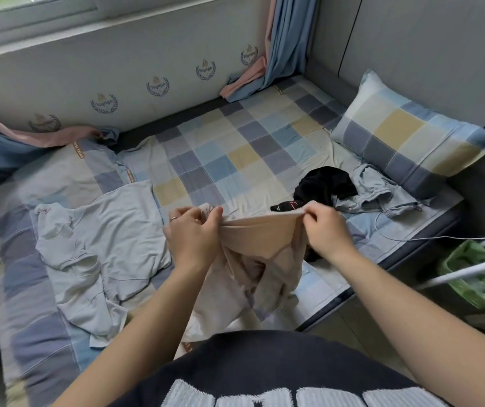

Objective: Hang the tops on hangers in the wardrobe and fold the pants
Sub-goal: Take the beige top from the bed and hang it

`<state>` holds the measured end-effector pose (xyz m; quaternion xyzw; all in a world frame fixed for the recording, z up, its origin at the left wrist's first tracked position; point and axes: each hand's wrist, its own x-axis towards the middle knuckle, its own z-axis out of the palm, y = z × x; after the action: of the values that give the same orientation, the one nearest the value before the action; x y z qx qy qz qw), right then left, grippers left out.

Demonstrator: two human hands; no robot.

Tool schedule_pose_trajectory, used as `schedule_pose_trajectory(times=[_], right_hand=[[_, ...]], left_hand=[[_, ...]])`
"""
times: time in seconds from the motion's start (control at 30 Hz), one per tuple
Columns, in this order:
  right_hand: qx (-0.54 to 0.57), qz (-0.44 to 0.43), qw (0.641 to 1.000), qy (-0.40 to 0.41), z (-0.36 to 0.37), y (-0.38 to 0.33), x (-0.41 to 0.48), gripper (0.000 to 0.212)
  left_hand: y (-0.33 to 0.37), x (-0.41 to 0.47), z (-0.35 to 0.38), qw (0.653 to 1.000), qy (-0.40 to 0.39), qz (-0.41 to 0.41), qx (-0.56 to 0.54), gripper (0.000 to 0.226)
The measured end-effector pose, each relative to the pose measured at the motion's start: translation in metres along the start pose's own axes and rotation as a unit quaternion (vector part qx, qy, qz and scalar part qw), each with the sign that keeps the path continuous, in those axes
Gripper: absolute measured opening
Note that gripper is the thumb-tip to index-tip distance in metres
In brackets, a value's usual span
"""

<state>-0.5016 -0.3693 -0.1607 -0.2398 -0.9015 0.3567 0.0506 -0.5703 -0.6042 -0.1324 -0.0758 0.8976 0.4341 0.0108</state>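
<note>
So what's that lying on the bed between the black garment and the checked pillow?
In the head view, a crumpled pale grey-blue garment with a drawstring waist lies there, between the black garment and the checked pillow.

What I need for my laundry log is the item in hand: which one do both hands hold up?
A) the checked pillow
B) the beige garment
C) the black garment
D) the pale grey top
B: the left hand and the right hand each pinch the top edge of the beige garment, holding it up above the bed.
</note>
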Motion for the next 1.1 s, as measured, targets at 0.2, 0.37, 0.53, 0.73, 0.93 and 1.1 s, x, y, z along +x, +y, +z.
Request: schedule_pose_trajectory(times=[0.2,0.37,0.53,0.73,0.93,1.1], right_hand=[[0.097,-0.072,0.992,0.025,-0.018,-0.040,0.054,0.014],[0.173,-0.026,0.984,-0.024,0.004,-0.055,0.072,0.012],[0.299,0.008,0.946,-0.128,0.022,-0.047,0.056,0.026],[0.221,0.196,0.938,-0.180,0.050,0.016,0.001,0.019],[0.233,0.398,0.838,-0.291,0.068,0.035,-0.030,0.051],[0.331,0.483,0.743,-0.324,0.075,0.029,-0.020,0.085]], left_hand=[[-0.017,-0.006,0.018,0.989,-0.113,0.090,-0.017,0.042],[-0.013,-0.011,0.028,0.959,-0.268,0.074,-0.048,0.070],[-0.028,-0.011,0.033,0.921,-0.388,-0.025,-0.030,0.028],[-0.046,-0.006,0.037,0.860,-0.284,-0.324,-0.273,0.035],[-0.047,-0.019,0.034,0.798,-0.304,-0.348,-0.387,0.042],[-0.039,-0.026,0.029,0.753,-0.370,-0.349,-0.416,0.038]])
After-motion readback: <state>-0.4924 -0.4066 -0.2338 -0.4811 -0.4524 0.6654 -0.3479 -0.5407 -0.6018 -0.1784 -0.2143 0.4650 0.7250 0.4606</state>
